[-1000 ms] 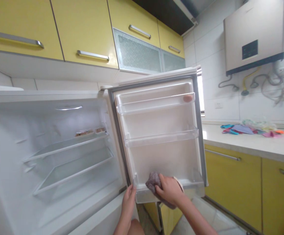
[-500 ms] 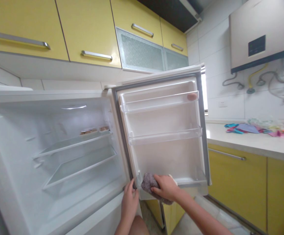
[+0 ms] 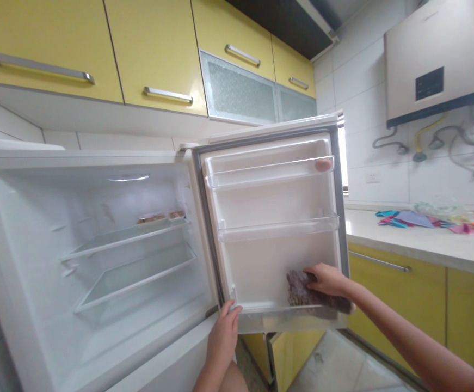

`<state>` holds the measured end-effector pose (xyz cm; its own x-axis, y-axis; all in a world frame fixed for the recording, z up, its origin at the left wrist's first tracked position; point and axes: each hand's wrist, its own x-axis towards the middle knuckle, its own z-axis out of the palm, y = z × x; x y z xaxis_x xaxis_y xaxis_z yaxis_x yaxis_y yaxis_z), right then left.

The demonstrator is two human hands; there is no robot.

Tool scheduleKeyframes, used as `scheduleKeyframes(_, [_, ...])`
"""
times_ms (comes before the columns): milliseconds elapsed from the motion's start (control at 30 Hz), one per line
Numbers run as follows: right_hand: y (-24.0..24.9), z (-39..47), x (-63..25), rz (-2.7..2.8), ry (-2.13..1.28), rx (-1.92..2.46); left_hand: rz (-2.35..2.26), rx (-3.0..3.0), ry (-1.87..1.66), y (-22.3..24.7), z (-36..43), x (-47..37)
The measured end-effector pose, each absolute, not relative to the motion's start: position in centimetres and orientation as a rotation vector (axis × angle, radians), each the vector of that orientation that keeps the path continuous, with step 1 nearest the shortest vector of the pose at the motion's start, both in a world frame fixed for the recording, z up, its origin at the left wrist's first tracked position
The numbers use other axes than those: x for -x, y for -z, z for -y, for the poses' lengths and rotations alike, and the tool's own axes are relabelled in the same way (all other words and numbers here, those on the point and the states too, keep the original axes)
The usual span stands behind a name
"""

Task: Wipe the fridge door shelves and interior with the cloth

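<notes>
My right hand point(image 3: 327, 280) is closed on a grey-brown cloth point(image 3: 300, 288), which lies in the right part of the bottom door bin point(image 3: 269, 320). Part of the cloth hangs past the bin's right end. At the lower hinge-side corner of the open refrigerator door point(image 3: 261, 267), my left hand point(image 3: 223, 332) grips the edge with fingers and thumb. Two clear bins cross the door higher up, and a small pinkish-brown item point(image 3: 323, 165) sits in the top bin point(image 3: 261, 175). The lit refrigerator compartment point(image 3: 49, 305) stands open to the left.
Packaged food point(image 3: 152, 219) rests on the upper glass shelf point(image 3: 118, 242). Yellow cabinets point(image 3: 155, 49) hang above. To the right, colourful cloths point(image 3: 416, 219) lie on a white counter point(image 3: 424, 245), below a water heater point(image 3: 436, 60) with hoses. A lower cabinet door point(image 3: 294, 354) stands ajar beneath the refrigerator door.
My right hand has carried the cloth from the left end of the bottom bin to its right end. My left hand has shifted slightly right onto the door's corner.
</notes>
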<state>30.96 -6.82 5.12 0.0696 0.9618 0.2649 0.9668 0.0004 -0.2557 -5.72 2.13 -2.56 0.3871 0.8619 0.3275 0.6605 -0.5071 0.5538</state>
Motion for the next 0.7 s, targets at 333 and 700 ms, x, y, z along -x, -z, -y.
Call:
scheduleKeyframes(333, [-2.1,-0.9,-21.8,2.315,-0.152,1.915,-1.318,-2.403,-0.71,2.4,-1.4,5.9])
scheduleKeyframes(700, [-2.6,-6.4,-12.6,2.452,-0.393,1.773,-1.349,-2.482,-0.628,3.0,-0.1,5.7])
